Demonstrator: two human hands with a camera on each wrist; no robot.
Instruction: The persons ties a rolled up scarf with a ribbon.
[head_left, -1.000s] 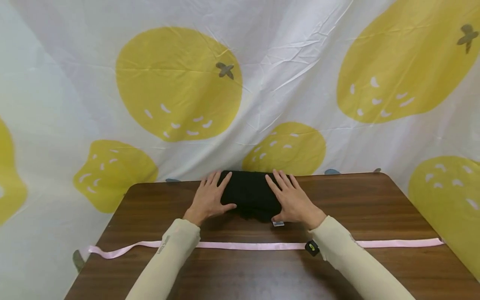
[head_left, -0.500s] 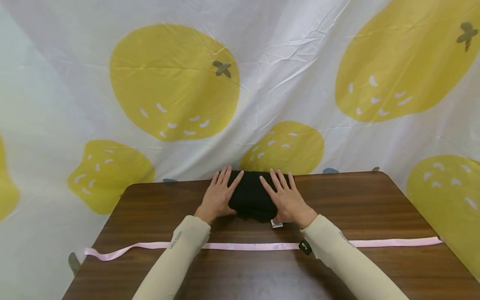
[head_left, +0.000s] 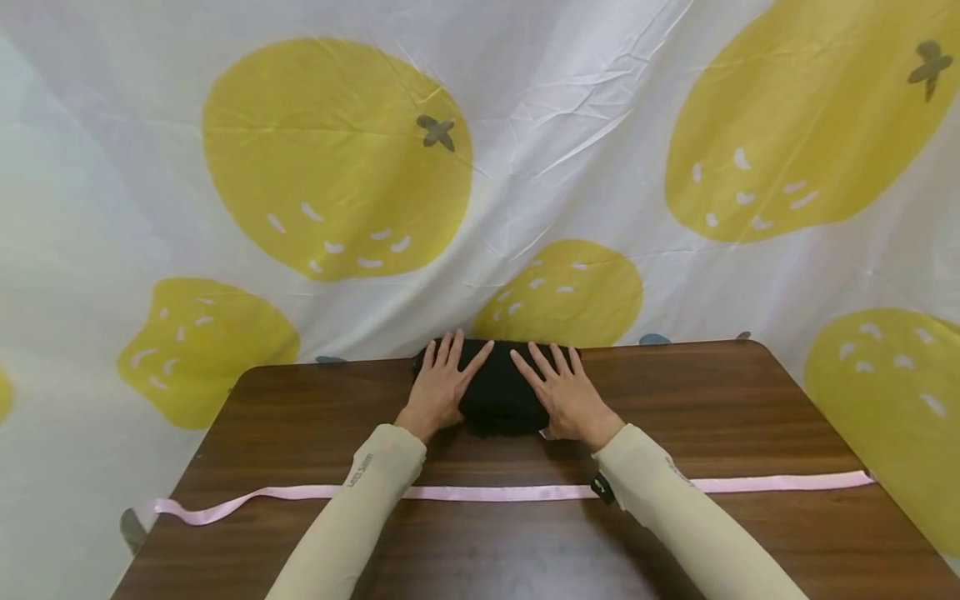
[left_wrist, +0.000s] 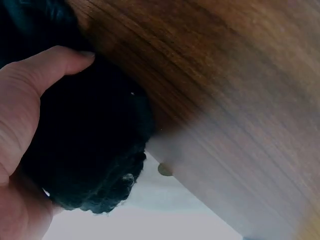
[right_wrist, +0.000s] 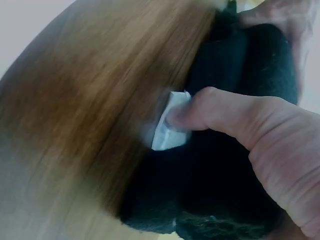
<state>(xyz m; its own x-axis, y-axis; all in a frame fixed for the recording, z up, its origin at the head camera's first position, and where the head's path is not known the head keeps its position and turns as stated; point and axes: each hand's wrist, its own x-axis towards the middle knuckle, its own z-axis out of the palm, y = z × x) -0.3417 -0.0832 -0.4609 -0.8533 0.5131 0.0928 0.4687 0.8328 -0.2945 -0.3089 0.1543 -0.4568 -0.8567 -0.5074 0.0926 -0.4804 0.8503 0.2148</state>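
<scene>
A pink ribbon (head_left: 487,492) is stretched across the wooden table (head_left: 750,417), crossed by both sleeves, with a fruit-print sheet (head_left: 525,150) hung behind. A white tag (right_wrist: 167,127) under the right thumb is shown only by the right wrist view. The black folded cloth (head_left: 498,392) is pressed at the table's far edge between the left hand (head_left: 438,390) and the right hand (head_left: 564,398), fingers straight and spread.

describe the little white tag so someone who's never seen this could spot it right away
Start at the brown wooden table and find the folded black cloth near its far edge, under both hands. The white tag pokes out of the cloth's near edge beside the right hand's thumb, the only white thing there.
</scene>
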